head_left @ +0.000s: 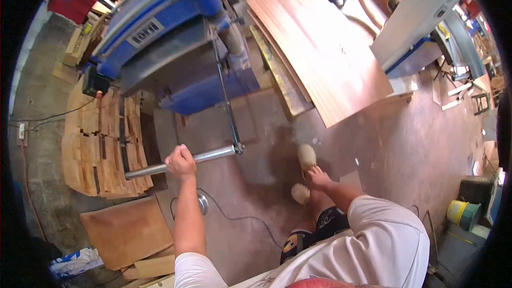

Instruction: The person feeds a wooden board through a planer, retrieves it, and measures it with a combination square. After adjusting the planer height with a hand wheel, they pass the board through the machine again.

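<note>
My left hand (pixel 181 161) is closed around a shiny metal roller (pixel 213 154). Thin dark support arms (pixel 225 93) join this roller to a large blue machine (pixel 186 0). Low by my legs hangs my right hand (pixel 318 177), its fingers loosely apart and nothing visible in them. Beyond that hand, a wide reddish-brown wood panel (pixel 325 48) lies on other boards, apart from the fingers.
Stacked wood pieces (pixel 101 138) stand left of the roller. A brown sheet (pixel 128 229) lies on the floor at lower left. A black cable (pixel 240 217) crosses the floor near my feet. A grey-white machine column (pixel 418 10) rises at upper right, and a green bucket (pixel 470 216) sits at far right.
</note>
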Demonstrator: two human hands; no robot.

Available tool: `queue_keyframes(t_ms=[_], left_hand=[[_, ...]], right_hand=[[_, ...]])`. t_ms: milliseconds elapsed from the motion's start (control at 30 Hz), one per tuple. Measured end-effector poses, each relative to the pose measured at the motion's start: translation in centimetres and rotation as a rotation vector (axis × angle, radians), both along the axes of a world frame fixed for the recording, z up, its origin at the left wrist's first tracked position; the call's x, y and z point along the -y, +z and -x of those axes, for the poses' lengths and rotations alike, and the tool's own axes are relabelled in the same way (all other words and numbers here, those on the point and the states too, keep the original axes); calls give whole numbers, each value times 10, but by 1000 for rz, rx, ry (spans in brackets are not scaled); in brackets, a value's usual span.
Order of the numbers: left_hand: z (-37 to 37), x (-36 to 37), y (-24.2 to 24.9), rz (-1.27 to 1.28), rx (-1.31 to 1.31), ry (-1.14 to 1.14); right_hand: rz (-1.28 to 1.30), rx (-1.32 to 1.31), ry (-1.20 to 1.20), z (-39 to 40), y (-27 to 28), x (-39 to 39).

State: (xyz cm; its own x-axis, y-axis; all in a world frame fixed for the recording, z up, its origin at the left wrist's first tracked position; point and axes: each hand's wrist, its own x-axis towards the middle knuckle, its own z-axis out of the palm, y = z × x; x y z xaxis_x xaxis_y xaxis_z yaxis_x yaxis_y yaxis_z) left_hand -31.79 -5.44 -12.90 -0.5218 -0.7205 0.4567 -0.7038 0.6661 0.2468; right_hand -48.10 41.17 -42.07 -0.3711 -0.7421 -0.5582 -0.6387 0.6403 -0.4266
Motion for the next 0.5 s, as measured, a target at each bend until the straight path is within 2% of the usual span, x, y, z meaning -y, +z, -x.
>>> queue_keyframes(t_ms=[67, 133, 200, 267, 367, 500], left_hand=[[5, -7, 8, 9, 42, 45], [5, -8, 15, -45, 106, 75], [3, -11, 20, -71, 165, 80], [-6, -11, 13, -41, 184, 8], [-17, -24, 9, -33, 126, -26], [-15, -40, 18, -176, 185, 18]], right_hand=[[-88, 140, -35, 25, 47, -20], [-89, -9, -178, 29, 61, -44], [-58, -59, -54, 45, 63, -75], [-115, -62, -171, 57, 105, -92], [-90, -109, -223, 69, 180, -102], [-56, -198, -152, 94, 187, -109]])
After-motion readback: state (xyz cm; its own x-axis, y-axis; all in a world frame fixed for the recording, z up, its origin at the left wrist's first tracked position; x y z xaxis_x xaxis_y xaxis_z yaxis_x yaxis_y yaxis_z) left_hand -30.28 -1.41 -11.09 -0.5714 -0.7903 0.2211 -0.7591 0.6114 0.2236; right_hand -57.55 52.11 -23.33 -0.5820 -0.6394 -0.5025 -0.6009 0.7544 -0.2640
